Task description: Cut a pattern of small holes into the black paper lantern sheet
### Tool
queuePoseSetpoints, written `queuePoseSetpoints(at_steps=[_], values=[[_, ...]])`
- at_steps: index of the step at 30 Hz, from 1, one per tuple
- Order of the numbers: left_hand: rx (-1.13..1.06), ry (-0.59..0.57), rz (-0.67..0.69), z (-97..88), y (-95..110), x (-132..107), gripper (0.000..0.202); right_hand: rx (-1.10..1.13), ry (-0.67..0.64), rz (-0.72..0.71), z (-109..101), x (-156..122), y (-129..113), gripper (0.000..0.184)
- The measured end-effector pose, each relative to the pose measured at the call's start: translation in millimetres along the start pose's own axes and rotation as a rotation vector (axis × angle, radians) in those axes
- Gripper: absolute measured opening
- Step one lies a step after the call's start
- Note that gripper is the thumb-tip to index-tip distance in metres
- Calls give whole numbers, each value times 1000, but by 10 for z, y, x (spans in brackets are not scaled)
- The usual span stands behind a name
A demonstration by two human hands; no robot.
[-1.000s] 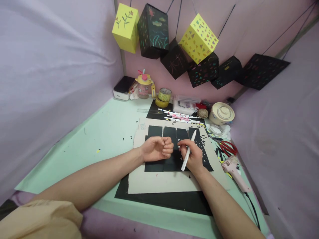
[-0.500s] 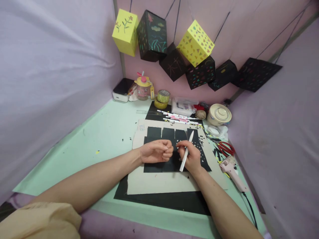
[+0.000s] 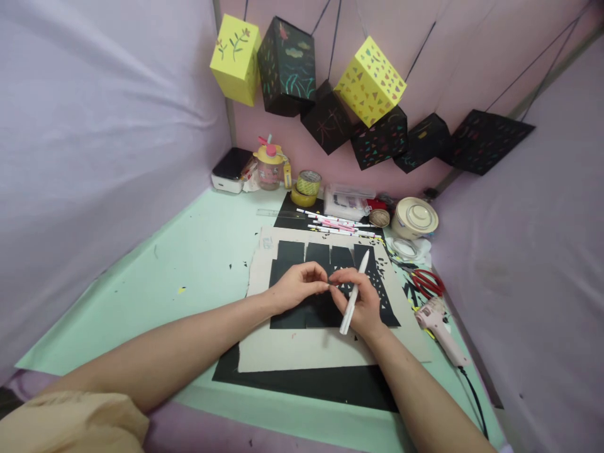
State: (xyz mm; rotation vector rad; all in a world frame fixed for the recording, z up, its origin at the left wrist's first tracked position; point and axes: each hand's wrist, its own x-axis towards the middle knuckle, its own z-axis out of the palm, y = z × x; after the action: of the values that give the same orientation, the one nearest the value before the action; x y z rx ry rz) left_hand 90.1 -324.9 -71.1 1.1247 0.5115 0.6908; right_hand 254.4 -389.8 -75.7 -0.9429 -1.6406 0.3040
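Observation:
My left hand (image 3: 304, 287) is closed in a pinch over the black paper, thumb and forefinger meeting my right fingertips. Whatever lies between the fingertips is too small to make out. In my right hand (image 3: 362, 305) a white pen-shaped tool (image 3: 352, 305) rests between thumb and fingers, its pointed end up and away from me. Under both hands lies the black paper (image 3: 287, 318), with slits between flaps along its far edge and small cut-out shapes on its right part. It lies on a grey board (image 3: 274, 352), with a larger black sheet (image 3: 306, 387) underneath.
White and pink pens (image 3: 337, 223) lie beyond the board, near tape rolls (image 3: 306, 189) and a cup (image 3: 270, 171). Red-handled scissors (image 3: 428, 282), a glue gun (image 3: 441, 330) and a lidded tub (image 3: 415, 217) are on the right. Paper lanterns (image 3: 286, 69) hang above.
My left hand has turned from a loose curl to a pinch, and its fingertips now meet those of my right hand. The white tool remains in my right hand.

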Motion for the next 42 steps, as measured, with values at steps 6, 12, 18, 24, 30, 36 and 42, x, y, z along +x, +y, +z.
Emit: queuePoseSetpoints(at_steps=[6,12,18,24,30,36,42], values=[[117,43,22,-5,14,7,19,47,-34,-1,23,-15,1,33],[138,48,-5,-25,-12,24,21,45,-20,5,24,-16,20,29],[118,38,-36,-33,-12,26,24,37,-21,6,24,-23,22,25],[22,23,-104,-33,-6,20,29,121,16,141,41,-16,-24,16],[-125,-15,-174,-23,44,11,31,179,125,332,52,12,-4,12],[-223,-67,-232,-47,48,19,25,262,151,426,50,41,90,16],[-280,-61,-234,-53,50,17,28,263,137,500,47,11,167,22]])
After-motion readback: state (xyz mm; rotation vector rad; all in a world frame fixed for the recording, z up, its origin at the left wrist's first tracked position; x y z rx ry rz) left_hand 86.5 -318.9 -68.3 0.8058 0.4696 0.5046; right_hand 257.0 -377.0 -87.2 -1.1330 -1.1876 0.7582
